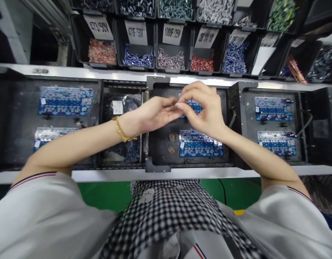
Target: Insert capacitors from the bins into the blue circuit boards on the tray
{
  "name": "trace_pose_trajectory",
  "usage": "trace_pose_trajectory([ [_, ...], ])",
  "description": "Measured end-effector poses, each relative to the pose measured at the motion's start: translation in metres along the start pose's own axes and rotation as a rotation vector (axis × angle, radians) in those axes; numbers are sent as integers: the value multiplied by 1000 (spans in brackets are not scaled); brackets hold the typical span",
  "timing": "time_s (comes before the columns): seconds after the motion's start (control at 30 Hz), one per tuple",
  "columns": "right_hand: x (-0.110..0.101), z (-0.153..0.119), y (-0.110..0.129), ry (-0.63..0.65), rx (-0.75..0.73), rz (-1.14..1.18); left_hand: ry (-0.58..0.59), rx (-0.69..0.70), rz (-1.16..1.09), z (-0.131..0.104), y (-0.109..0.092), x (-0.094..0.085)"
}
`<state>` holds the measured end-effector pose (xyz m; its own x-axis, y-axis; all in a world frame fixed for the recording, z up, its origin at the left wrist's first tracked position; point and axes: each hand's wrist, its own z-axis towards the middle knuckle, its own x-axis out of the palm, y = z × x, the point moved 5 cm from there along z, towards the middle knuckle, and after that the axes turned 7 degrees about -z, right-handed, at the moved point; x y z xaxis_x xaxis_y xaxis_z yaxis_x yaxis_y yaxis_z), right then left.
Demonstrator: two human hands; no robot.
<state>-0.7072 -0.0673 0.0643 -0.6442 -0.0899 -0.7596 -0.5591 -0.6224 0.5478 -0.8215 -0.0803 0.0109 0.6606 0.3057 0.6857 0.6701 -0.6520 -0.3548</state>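
My left hand [156, 114] is turned palm up, its fingers stretched to the right over a black tray [162, 144]. At its fingertips, the thumb and index finger of my right hand [206, 108] are pinched together. Whatever lies in that pinch is too small to make out. Beneath the hands, a blue circuit board [194, 106] is partly covered by my right hand. A second circuit board [201, 149] lies nearer to me in the same tray, with two small brownish pieces [171, 144] to its left.
Black bins [170, 54] of small electronic components, several with paper labels, line the back. To the left are a plastic bag [128, 102] and a tray with circuit boards [65, 100]. Another tray on the right also carries boards [273, 108]. A white rail [106, 175] runs along the front.
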Motion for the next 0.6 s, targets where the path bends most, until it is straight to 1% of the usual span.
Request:
trace_pose_trajectory([
  [0.03,0,1,1,14,3,-43,12,-19,-28,3,7,6],
  [0.1,1,1,-4,49,24,-77,30,-38,-67,8,13,11],
  [0.17,2,1,-13,75,48,-60,30,-56,-67,11,13,8],
  [0.27,3,0,-24,88,71,-14,-8,-83,31,10,12,-1],
  [0.37,6,1,-26,94,84,-12,20,-40,151,5,12,-5],
  [0.43,7,1,-25,98,99,-4,49,59,211,5,9,-7],
  [0.5,10,2,-25,107,135,50,55,219,282,7,6,-9],
  [0.6,19,0,-33,165,281,211,96,481,426,9,5,-11],
])
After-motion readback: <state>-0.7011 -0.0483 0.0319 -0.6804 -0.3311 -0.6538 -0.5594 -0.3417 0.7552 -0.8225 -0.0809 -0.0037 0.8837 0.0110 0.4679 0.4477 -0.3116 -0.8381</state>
